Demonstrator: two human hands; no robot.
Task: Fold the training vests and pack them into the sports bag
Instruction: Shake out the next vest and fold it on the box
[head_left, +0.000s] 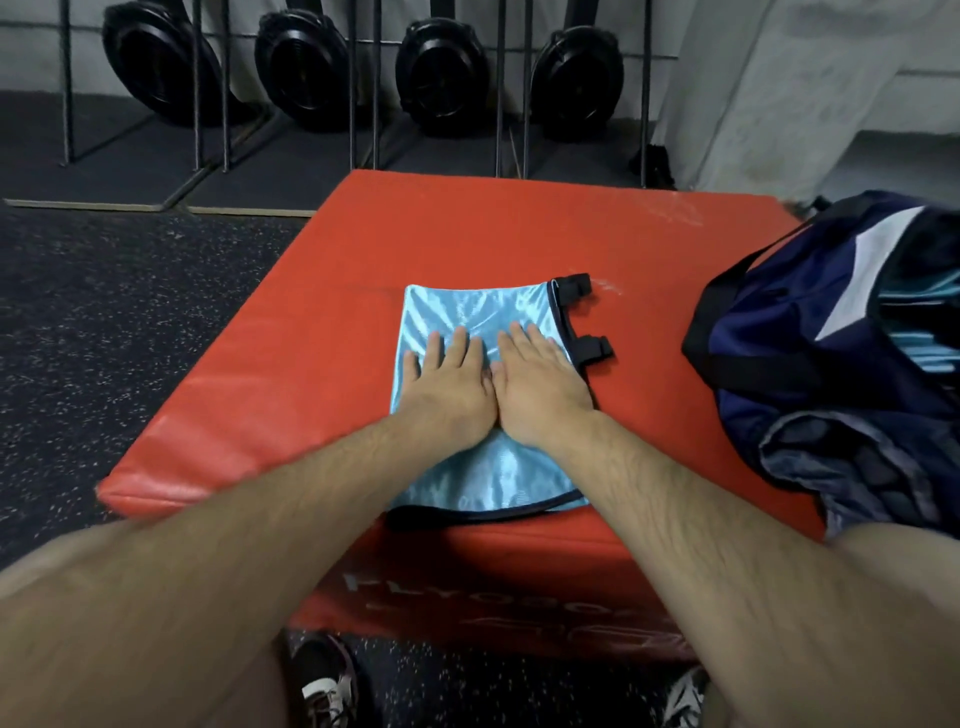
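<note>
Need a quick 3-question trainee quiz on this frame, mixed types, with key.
1. True or false: the left hand and right hand both lie flat on the light-blue training vest.
2. The navy sports bag sits on the person's: A) left B) right C) lap.
3. What colour is the padded box under the vest?
Key: 1 true; 2 B; 3 red.

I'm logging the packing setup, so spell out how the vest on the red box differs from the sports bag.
The vest is light blue and shiny; the bag is dark navy with a white panel. The vest lies flat, folded, under the left hand and right hand; the bag bulges, untouched. Both rest on the red box.
</note>
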